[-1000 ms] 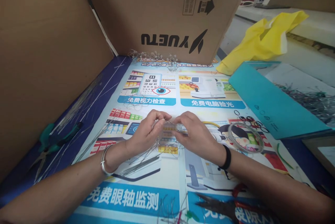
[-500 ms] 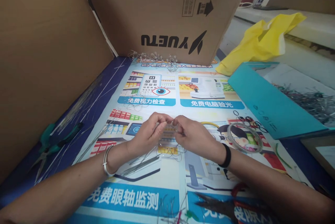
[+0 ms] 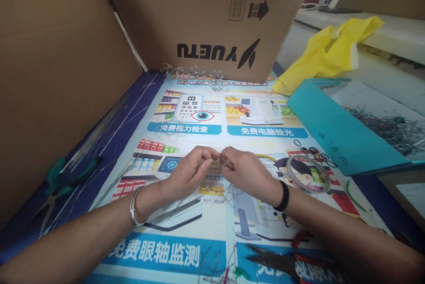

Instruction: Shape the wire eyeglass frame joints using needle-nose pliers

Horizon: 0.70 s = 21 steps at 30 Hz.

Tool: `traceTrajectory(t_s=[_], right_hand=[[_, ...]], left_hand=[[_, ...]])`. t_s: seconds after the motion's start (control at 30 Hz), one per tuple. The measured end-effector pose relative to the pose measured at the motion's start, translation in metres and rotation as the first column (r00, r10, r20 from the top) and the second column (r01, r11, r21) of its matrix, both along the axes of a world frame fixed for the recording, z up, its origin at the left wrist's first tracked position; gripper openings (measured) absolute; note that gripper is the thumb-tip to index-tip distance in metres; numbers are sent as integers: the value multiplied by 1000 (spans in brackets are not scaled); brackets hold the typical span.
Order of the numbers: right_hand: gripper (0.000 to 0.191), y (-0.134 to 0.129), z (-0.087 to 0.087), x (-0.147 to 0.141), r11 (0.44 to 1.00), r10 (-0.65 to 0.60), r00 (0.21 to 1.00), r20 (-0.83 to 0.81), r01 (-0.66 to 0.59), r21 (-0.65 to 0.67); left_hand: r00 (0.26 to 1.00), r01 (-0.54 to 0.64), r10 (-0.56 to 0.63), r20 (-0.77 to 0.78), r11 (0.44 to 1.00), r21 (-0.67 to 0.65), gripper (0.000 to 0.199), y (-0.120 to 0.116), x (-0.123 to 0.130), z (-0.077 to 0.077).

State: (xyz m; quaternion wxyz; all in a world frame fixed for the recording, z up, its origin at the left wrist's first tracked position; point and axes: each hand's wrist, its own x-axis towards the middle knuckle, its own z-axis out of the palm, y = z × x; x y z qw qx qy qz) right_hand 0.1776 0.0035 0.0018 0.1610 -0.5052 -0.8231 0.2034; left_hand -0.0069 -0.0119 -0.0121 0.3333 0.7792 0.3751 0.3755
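– What's lying nearest?
– Red-handled metal scissors (image 3: 274, 260) are lying towards the printed sheet's (image 3: 215, 139) near edge; past them, the left hand (image 3: 191, 171) and right hand (image 3: 247, 171) are pinching thin, looped wire (image 3: 215, 195) over mid-sheet, apparently almost meeting
– Which step?
– Probably they're bending or joining it; the next move is calling for a fine, steady grip
– Farther?
– Tangled wire clusters (image 3: 217, 81) are sitting along the far edge, by flat cardboard (image 3: 206, 13)

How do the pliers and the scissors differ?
The pliers are teal-handled, the scissors red-handled. The pliers lie on the blue surface at the left, the scissors on the poster at the lower right. The pliers point to the picture's lower left, the scissors to its left. Both lie unheld.
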Motion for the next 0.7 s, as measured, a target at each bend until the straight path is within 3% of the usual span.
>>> traceTrajectory(t_s=[0.33, 0.7], right_hand=[[15, 3, -4, 3, 997, 12, 995, -98, -5, 74], [12, 2, -2, 2, 1000, -13, 997, -77, 14, 23]], left_hand=[[995, -98, 98, -14, 994, -45, 9, 1, 1, -1], [990, -137, 139, 30, 990, -38, 11, 2, 0, -1]])
